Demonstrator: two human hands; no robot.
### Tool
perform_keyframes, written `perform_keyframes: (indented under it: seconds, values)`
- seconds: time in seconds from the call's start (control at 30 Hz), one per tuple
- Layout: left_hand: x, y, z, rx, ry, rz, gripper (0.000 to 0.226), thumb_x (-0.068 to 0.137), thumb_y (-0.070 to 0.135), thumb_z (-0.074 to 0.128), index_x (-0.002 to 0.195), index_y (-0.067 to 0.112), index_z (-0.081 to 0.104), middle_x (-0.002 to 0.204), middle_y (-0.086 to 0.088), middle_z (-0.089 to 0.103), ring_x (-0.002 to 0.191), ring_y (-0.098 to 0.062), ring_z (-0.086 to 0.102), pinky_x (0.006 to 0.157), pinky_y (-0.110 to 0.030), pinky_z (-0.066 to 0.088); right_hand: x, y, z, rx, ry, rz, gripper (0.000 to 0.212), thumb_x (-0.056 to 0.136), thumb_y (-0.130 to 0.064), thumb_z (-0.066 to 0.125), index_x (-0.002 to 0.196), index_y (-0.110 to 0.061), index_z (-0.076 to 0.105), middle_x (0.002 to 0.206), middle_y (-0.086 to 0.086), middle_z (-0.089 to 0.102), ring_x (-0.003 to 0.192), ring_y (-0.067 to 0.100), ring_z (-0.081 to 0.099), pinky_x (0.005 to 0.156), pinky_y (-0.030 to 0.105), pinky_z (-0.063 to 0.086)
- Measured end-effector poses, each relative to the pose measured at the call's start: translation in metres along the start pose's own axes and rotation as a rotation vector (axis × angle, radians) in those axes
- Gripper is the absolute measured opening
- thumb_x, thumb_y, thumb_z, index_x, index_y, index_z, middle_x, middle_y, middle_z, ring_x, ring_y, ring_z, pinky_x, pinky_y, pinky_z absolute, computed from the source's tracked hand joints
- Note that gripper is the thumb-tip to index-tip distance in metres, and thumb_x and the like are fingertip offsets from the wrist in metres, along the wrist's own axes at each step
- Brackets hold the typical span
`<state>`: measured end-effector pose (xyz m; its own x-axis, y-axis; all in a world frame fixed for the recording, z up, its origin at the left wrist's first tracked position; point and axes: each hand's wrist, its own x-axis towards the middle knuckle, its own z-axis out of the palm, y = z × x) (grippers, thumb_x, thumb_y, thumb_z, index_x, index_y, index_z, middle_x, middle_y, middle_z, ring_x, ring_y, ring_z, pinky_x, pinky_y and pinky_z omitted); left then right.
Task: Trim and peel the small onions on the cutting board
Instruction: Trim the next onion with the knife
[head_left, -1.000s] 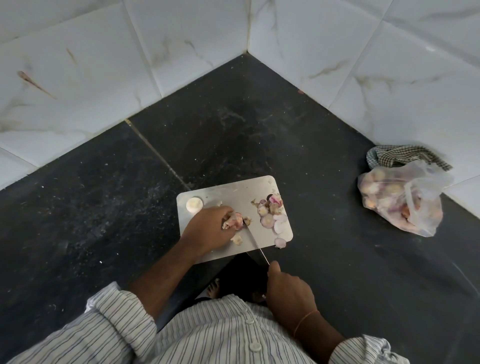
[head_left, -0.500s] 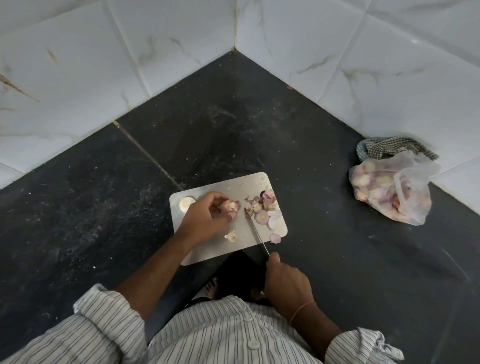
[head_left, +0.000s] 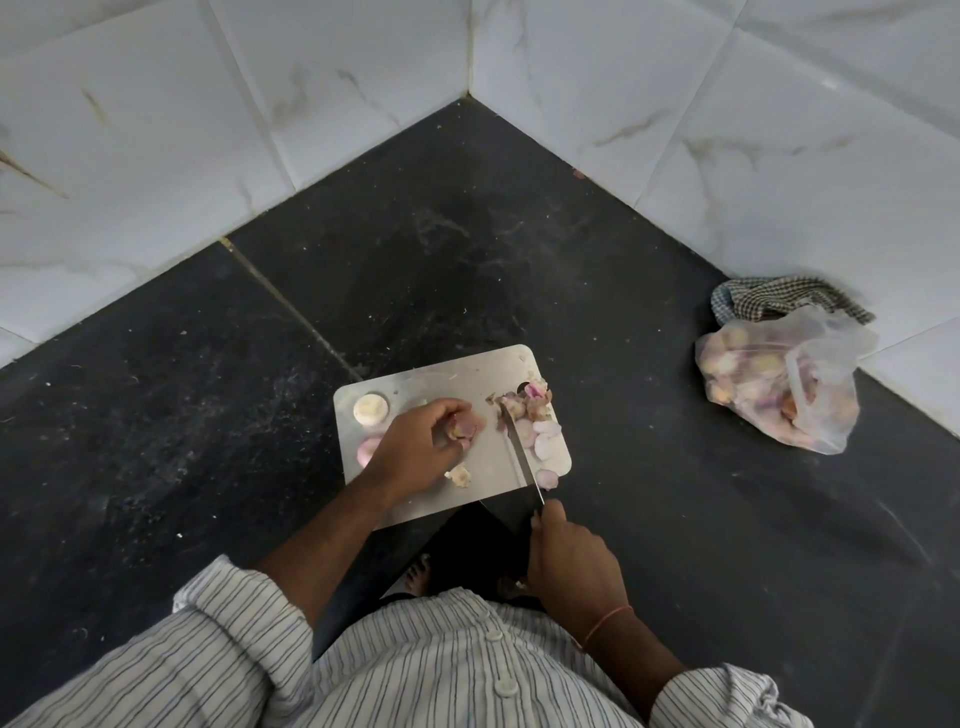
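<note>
Since 0.5 s ago, left hand (head_left: 415, 447) lowered its small onion (head_left: 464, 425) onto cutting board (head_left: 447, 374), fingers curled around it. Right hand (head_left: 571, 566), nearest, grips knife (head_left: 519, 452); blade tip among peels (head_left: 524, 402) at far right.

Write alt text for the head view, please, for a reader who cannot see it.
A person's left hand holds a small onion on a cutting board while the right hand holds a knife beside peel scraps. A bag of onions lies on the dark floor nearby.
</note>
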<state>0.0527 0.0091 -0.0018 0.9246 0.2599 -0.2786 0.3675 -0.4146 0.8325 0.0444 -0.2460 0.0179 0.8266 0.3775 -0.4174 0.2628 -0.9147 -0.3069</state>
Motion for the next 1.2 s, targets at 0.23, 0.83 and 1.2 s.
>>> perform_keyframes:
  seconds: [0.23, 0.83, 1.2]
  values:
    - [0.005, -0.008, 0.003, 0.111, -0.003, 0.032, 0.046, 0.092, 0.017, 0.082, 0.135, 0.028, 0.069, 0.131, 0.012, 0.067, 0.113, 0.001, 0.064, 0.102, -0.013, 0.052, 0.008, 0.006, 0.005, 0.055, 0.000, 0.006, 0.022, 0.113, -0.041, 0.031, 0.100, -0.026, 0.040, 0.071, -0.007, 0.056, 0.058, 0.016, 0.056, 0.053, 0.033, 0.040]
    - [0.010, -0.006, 0.001, 0.237, 0.127, -0.009, 0.047, 0.095, 0.043, 0.077, 0.140, 0.034, 0.070, 0.127, 0.013, 0.066, 0.111, -0.005, 0.063, 0.100, -0.028, 0.055, 0.020, 0.016, 0.000, 0.242, 0.067, -0.058, 0.030, 0.113, -0.036, 0.040, 0.128, -0.014, 0.053, 0.067, -0.008, 0.056, 0.054, 0.013, 0.054, 0.050, 0.029, 0.036]
    - [0.001, -0.002, 0.000, 0.081, 0.190, -0.080, 0.049, 0.085, 0.053, 0.085, 0.129, 0.037, 0.072, 0.119, 0.023, 0.073, 0.103, 0.005, 0.070, 0.093, -0.022, 0.059, 0.018, -0.009, -0.002, 0.227, -0.042, -0.163, 0.019, 0.113, -0.037, 0.039, 0.096, -0.029, 0.040, 0.068, -0.012, 0.052, 0.055, 0.009, 0.050, 0.051, 0.028, 0.034]
